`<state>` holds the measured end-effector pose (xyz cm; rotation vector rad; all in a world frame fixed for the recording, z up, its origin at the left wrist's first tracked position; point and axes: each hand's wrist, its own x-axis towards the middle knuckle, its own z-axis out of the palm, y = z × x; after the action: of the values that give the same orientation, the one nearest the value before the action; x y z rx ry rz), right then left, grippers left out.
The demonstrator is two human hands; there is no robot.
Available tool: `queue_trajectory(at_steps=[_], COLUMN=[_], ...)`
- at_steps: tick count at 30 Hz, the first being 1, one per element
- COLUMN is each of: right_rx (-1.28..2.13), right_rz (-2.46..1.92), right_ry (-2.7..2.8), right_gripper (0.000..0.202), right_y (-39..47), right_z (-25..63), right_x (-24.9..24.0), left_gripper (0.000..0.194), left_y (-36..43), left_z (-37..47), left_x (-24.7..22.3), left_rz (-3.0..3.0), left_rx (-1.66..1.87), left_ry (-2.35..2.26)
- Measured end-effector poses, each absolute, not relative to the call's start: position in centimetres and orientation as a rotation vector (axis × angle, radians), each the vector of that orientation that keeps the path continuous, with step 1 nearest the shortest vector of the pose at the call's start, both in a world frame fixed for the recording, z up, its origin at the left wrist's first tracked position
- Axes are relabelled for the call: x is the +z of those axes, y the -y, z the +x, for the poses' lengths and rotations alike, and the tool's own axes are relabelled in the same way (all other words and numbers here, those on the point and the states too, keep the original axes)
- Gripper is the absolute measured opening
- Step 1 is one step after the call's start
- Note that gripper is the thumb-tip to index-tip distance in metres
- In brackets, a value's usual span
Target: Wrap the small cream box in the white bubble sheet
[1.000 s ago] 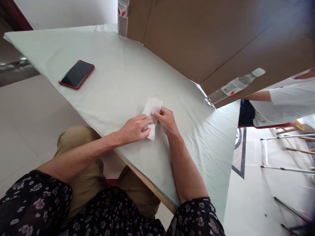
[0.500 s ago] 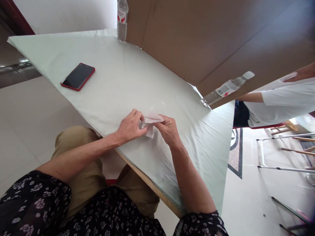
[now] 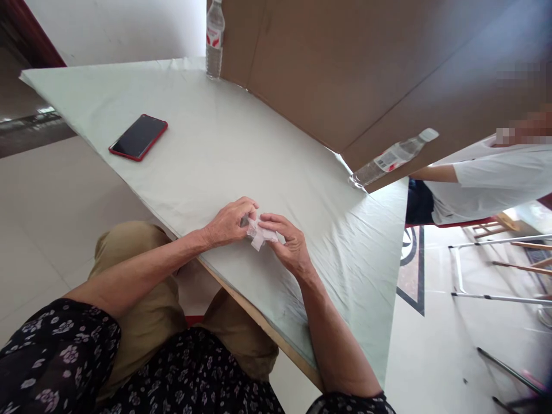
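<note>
From my head view, the thing that matters sits right between my two hands: a small, crumpled white tissue (image 3: 261,236), over the pale green tablecloth (image 3: 207,155) and not far in from the near edge. My left hand (image 3: 230,221) closes on its left end with curled fingers, the thumb partly out of sight, so I read that as a pinch but cannot make out exactly how the pads meet. My right hand (image 3: 290,241) has the right end nipped, fingers laid over the top and thumb on the near side. The tissue's longer run goes left to right, from one grip to the other, dipping slightly toward me at the right, while a short loose flap hangs off its middle to the near side, clear of both thumbs. Neither hand is properly nearer, since both touch it, though my right covers more of it. Well apart, far left, lies the red-cased smartphone (image 3: 138,138); on the far side stands a brown cardboard panel (image 3: 310,69), one plastic water bottle (image 3: 214,46) at its left end and a second water bottle (image 3: 390,160) toward its right.
</note>
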<state>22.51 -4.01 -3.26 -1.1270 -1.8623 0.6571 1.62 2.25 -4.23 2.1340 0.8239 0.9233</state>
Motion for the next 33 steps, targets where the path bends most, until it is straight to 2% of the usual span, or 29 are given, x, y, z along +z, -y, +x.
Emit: queue_trajectory(at_steps=[4,8,13,19,22,25,29,33], right_rx=[0.601,0.369,0.197,0.601,0.906,1.027,0.997,1.055], right_rz=[-1.116,-1.105,-1.089,-1.256,-1.313,-1.326,-1.346,-1.361], right_ry=[2.023,2.157,2.104,1.803,1.671,1.686,1.631,1.523], right_gripper=[0.032,0.042,0.034,0.029,0.050,0.078,0.086,0.094], right_y=[4.2,4.2,4.1,3.8,3.8,3.8,3.8,3.5], right_z=[23.1,23.0,22.1,21.6,21.9,22.2,22.1,21.9], right_x=[-3.2,-4.4,-5.7,-4.7,-4.3,-4.7,-5.8,-6.3], left_gripper=[0.009,0.032,0.032,0.025,0.019,0.020,0.033,0.035], left_y=[-2.7,-3.2,-2.9,-2.1,-1.9,-1.9,-2.3,-2.7], left_z=[0.6,-0.6,-0.5,0.8,1.2,1.5,1.5,1.1], left_x=[-3.6,-3.2,-4.1,-3.4,-2.4,-1.9,-1.9,-1.7], left_rz=[2.226,2.313,2.335,2.101,1.932,1.903,1.995,1.857], left_rx=[0.836,0.675,0.698,0.789,0.684,0.612,0.573,0.542], left_ry=[-0.642,-0.504,-0.560,-0.819,-0.968,-1.100,-1.197,-0.998])
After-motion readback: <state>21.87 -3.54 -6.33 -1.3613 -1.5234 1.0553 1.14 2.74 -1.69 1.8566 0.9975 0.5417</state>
